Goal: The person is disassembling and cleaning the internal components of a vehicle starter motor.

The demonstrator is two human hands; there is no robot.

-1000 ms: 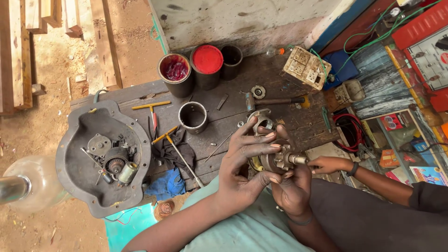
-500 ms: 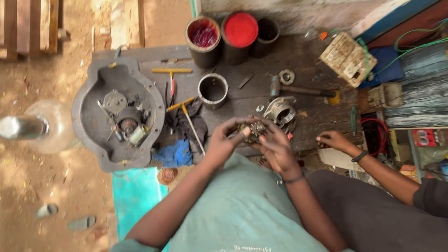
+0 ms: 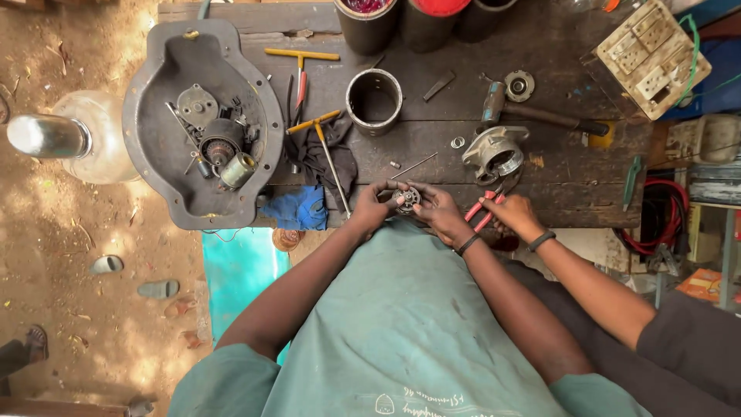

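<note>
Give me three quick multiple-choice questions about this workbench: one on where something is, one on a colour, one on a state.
1. Where does the hammer lie?
A. in the grey tray
B. on the bench
C. on the ground

2. What colour are the handles of the pliers?
A. red
B. yellow
C. green

3. How is the small round metal part held?
A. by both hands
B. by one hand
C. lying loose

Answers: 1 B, it rests on the dark wood. 2 A, red grips in the co-worker's hand. 3 A, left hand and right hand both grip it.
</note>
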